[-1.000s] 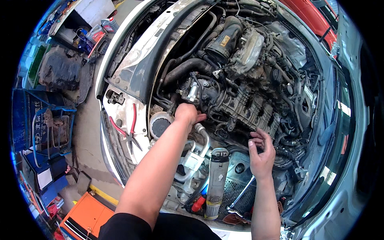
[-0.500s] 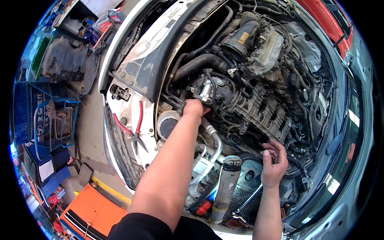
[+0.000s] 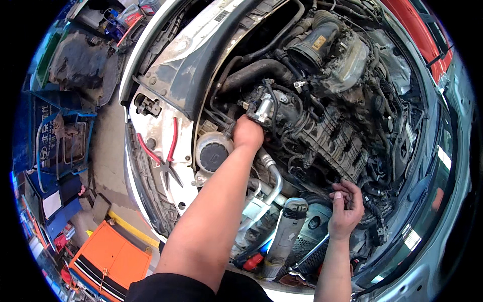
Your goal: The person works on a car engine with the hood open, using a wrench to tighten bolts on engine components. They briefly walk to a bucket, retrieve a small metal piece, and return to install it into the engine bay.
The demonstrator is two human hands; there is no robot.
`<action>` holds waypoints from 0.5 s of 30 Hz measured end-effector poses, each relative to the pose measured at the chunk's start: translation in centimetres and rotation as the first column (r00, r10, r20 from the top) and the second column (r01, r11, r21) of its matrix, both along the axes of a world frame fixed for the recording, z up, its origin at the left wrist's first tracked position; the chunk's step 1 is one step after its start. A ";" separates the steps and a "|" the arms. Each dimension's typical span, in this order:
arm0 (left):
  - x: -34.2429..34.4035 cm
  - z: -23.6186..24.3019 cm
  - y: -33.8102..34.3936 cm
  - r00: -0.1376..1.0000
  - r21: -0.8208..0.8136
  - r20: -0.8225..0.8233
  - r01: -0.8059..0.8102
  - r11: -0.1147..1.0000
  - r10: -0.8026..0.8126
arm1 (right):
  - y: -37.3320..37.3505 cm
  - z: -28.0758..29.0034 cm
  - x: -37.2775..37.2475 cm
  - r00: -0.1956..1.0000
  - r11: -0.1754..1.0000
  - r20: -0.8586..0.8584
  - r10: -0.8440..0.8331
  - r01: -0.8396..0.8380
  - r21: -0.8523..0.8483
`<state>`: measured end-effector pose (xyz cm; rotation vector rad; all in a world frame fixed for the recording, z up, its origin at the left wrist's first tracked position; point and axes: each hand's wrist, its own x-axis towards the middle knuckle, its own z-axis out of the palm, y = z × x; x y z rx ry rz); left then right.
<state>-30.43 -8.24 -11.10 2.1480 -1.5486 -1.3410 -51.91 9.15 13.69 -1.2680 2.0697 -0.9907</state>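
My left hand (image 3: 247,133) reaches into the engine bay under a silvery metal fitting with black hoses (image 3: 265,108), beside the coolant reservoir cap (image 3: 212,157); its fingers are hidden. My right hand (image 3: 346,206) is loosely curled at the lower edge of the black intake manifold (image 3: 329,146), fingers apart, with nothing visible in them. Red-handled pliers (image 3: 170,158) lie on the white front panel (image 3: 160,103). Below my hands are a bent metal pipe (image 3: 274,183), a grey cylindrical work light (image 3: 284,239) and a long chrome wrench (image 3: 307,259).
An orange tool cabinet (image 3: 115,249) and a blue cart (image 3: 58,138) stand at the left on the floor (image 3: 108,166), with a dark dirty plastic panel (image 3: 75,63) behind. The raised hood (image 3: 448,166) runs along the right, and a red car (image 3: 422,30) shows beyond.
My left hand has moved slightly deeper under the metal fitting, its fingers now out of sight. The view has shifted a little; my right hand stays by the manifold.
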 end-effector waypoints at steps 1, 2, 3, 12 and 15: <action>0.0 -0.3 0.4 0.999 -0.045 -0.008 0.053 0.998 -0.054 | 0.0 0.0 0.0 1.000 1.000 -0.005 0.000 0.000 0.001; -0.1 -0.7 0.8 0.994 -0.091 -0.014 0.104 0.990 -0.106 | 0.1 0.0 -0.1 1.000 1.000 -0.009 0.000 0.000 0.002; -0.4 4.4 0.4 0.998 -0.014 -0.061 0.025 1.000 -0.026 | 0.5 -0.2 -0.4 1.000 1.000 -0.014 -0.027 0.026 -0.004; -0.5 -3.9 0.0 0.961 0.046 0.107 0.253 0.966 -0.257 | 0.2 -0.2 0.1 0.997 0.999 -0.066 0.037 -0.038 -0.021; -1.2 -1.8 -1.2 0.893 0.081 0.127 0.425 0.902 -0.432 | 0.4 -0.4 0.4 0.998 1.000 -0.068 0.014 -0.016 -0.023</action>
